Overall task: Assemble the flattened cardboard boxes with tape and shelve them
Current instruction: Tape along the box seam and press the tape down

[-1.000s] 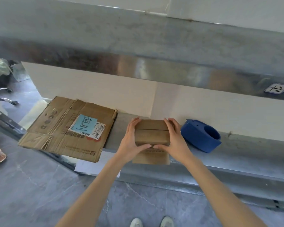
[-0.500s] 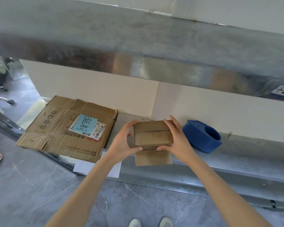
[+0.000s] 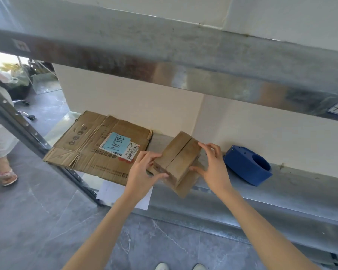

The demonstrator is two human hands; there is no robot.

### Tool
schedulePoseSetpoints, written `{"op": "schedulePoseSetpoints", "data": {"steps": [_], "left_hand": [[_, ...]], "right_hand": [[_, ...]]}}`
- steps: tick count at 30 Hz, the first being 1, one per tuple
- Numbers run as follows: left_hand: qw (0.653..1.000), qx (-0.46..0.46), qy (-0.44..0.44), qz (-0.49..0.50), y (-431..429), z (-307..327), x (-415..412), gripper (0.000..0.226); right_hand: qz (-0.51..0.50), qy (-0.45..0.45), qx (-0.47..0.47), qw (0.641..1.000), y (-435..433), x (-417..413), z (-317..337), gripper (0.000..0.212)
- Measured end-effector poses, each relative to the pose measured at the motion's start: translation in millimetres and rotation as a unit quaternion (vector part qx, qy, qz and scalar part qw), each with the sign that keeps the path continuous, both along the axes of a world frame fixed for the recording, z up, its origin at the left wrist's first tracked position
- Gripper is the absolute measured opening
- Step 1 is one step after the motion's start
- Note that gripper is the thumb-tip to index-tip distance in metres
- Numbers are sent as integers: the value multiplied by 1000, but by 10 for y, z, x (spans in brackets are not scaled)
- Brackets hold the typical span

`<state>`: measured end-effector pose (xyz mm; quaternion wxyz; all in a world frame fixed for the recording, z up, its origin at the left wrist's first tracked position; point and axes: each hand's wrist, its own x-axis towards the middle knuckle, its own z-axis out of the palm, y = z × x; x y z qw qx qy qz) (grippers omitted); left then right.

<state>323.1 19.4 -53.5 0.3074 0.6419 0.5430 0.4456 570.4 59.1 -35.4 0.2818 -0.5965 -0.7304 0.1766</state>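
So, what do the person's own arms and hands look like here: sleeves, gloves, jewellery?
Both forearms are bare down to the frame's lower edge, with no sleeve in view. The left hand and right hand wear no gloves; no watch, ring or band shows.
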Motion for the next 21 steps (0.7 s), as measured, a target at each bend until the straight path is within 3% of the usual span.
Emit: {"op": "schedulePoseSetpoints", "data": {"steps": [6,10,16,21], "left_hand": [[999,15,-29,33,-118,-13,43,46],[998,10,-49,35,-136,20,54,37],[998,7,-59,2,-163,19,-50,29],[999,-16,-38,-13,-126,36,-11,61]], "right_hand": [[46,93,-117,988,-235,-63,46,84],[75,77,-145,984,-400,-197,25,104],[89,122,-125,981,-359,-239,139,73],[98,83,-124,984,-232,-158,268,56]]}}
